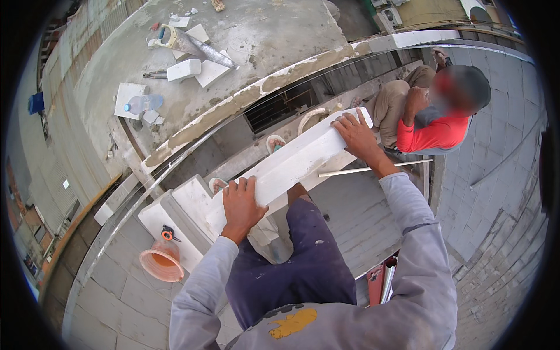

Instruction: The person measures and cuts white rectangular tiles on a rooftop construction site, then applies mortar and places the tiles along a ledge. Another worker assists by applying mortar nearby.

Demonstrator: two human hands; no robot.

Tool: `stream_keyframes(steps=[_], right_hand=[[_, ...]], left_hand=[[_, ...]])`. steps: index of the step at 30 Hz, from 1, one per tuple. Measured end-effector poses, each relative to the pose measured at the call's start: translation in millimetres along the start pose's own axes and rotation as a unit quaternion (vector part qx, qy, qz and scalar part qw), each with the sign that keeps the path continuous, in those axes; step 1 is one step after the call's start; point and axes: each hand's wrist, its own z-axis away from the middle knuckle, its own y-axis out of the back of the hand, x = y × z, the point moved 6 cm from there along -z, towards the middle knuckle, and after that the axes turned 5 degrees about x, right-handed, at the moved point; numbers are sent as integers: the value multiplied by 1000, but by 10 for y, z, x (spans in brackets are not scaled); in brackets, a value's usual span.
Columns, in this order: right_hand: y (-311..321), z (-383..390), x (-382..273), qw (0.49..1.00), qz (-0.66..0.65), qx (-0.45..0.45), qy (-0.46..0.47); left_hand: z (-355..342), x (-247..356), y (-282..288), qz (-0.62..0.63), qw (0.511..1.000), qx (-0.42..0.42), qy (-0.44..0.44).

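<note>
Long block [297,156] is what you have, up in front of your body and above your legs. Your left hand [241,211] grips it near one end, and your right hand [357,137] grips it near the other. Your fingers bend over the top, and part of each hand is hidden. Keeping your hands wide apart likely stops either end from dipping, since it looks long and may be heavy. You cannot tell from this view if something props it up from below.

Left of your left hand are big white blocks [160,217]. An orange tool [168,233] lies on them, with a pink bucket [158,266] just beside, maybe so you don't have to stretch far.

Ahead of your hands is a rough slab [274,29]. On it, a saw [201,48] rests over some white pieces [214,72], perhaps to keep its teeth off the hard top. A bottle [144,104] is there too, out of your way.

Just past your right hand sits a person [429,136] with a red sleeve, knees near the far end, so that side looks tight. A thin pole [373,168] lies under your right arm.
</note>
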Motion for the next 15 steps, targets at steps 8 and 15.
stream_keyframes(steps=[8, 15], right_hand=[[-70, -130, -341, 999, -30, 25, 27], [-89, -64, -529, 998, -25, 37, 51]], left_hand=[[295, -303, -36, 5, 998, -42, 47], [448, -328, 0, 4, 995, -69, 69]])
